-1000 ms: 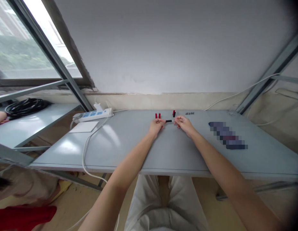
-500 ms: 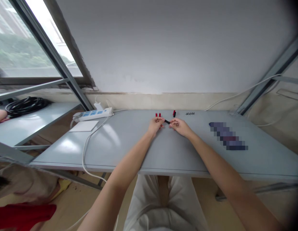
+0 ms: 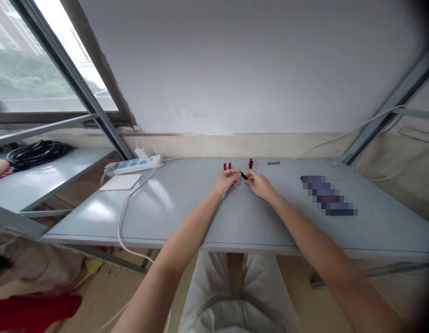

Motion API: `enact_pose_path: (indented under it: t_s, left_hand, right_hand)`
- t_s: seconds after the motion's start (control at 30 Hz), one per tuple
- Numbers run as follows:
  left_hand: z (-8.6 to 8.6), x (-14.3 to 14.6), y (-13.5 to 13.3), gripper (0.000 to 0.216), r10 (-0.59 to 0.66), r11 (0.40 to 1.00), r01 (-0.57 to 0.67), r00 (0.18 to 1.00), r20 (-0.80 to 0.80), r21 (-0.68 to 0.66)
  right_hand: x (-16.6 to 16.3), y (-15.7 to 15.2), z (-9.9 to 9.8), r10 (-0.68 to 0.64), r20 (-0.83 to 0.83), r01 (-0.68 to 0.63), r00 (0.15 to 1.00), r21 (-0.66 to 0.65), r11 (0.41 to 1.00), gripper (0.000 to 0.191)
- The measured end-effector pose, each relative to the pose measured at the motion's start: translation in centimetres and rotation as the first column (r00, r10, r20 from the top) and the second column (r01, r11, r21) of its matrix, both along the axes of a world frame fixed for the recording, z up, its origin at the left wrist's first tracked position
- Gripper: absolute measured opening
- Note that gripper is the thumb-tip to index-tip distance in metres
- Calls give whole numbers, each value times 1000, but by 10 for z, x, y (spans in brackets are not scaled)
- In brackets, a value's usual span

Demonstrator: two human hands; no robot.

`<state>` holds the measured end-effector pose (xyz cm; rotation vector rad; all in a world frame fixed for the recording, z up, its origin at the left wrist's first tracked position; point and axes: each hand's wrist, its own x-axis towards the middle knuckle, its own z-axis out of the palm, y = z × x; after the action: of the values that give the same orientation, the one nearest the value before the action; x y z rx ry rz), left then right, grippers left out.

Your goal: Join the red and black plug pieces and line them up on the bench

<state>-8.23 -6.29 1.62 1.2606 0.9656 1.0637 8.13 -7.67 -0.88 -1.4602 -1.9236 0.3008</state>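
Both hands meet over the far middle of the grey table [image 3: 186, 208]. A small black rod-like piece [image 3: 243, 175] sits between them. My left hand [image 3: 225, 181] is curled with its fingertips by the piece's left end. My right hand [image 3: 258, 184] pinches the piece's right end. Two small red cylinders [image 3: 227, 166] stand just behind my left hand. A red and black piece [image 3: 250, 163] stands behind my right hand. A row of several tiny dark parts [image 3: 273, 163] lies further right.
A white power strip [image 3: 133, 164] with a white cable [image 3: 126, 208] lies at the table's back left beside a white sheet [image 3: 120, 182]. A blurred-out dark object [image 3: 327, 194] lies to the right. Black coiled cable [image 3: 36, 152] rests on a side shelf.
My right hand has moved left to the black piece and closed on its end. The piece has tilted and shifted slightly. My left hand stayed in place.
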Motion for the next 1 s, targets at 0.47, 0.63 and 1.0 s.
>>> enact_pose_path:
  t_s: [0.47,0.63,1.0]
  left_hand:
    - [1,1,1,13,88,994,-91,995,-53,-56]
    - [1,-4,7,11,226,972,-226,974,-9,-68]
    - [-2,-9,11,8,358,925,-341,930,80,-169]
  right_hand:
    - [4,13,-5,-164,-182,160,970,-34,986,10]
    - [2,22,-4,-200,-261,166,945,-145,975,11]
    - [-24,68,-4,-255,-84,236,963,-188,953,7]
